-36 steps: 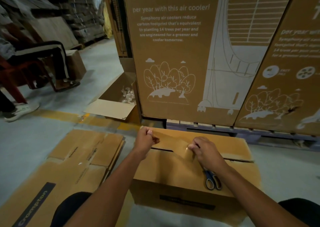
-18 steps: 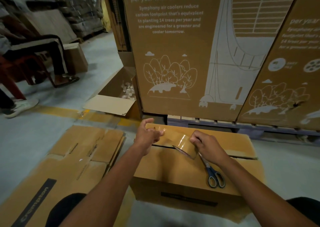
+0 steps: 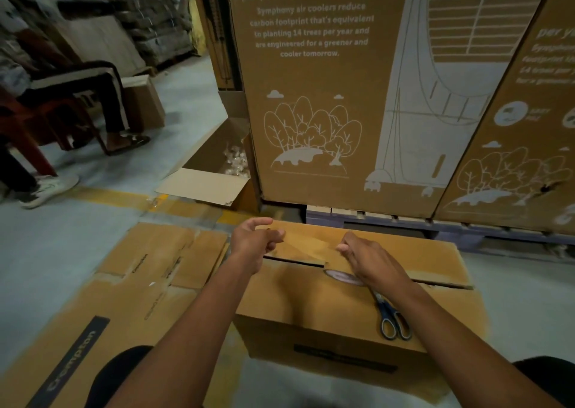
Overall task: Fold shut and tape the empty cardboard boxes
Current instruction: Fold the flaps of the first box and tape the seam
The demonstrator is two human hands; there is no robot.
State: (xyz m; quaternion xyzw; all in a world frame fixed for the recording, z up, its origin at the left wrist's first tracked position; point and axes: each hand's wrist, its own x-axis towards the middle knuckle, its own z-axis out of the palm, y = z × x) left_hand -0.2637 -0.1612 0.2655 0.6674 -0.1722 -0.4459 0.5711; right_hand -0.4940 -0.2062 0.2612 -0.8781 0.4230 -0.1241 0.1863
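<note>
Head view: the box sits on the floor right in front of the person, flaps folded down, with a dark seam running left to right across its top. A strip of tape is stretched between the two hands just above that seam, its long axis roughly along the seam. The left hand pinches the strip's left end near the box's left edge. The right hand holds the other end with curled fingers, above the middle of the seam. A tape roll lies on the box top just under the right hand, and scissors lie on the box's near-right part. Both hands are equally near the seam; the strip has only to go down onto it, I judge. A flattened carton lies on the floor left of the box.

Half a second ago the roll hung at the right hand with the strip slanting; now the roll rests on the box and the strip lies flatter and lower.
</note>
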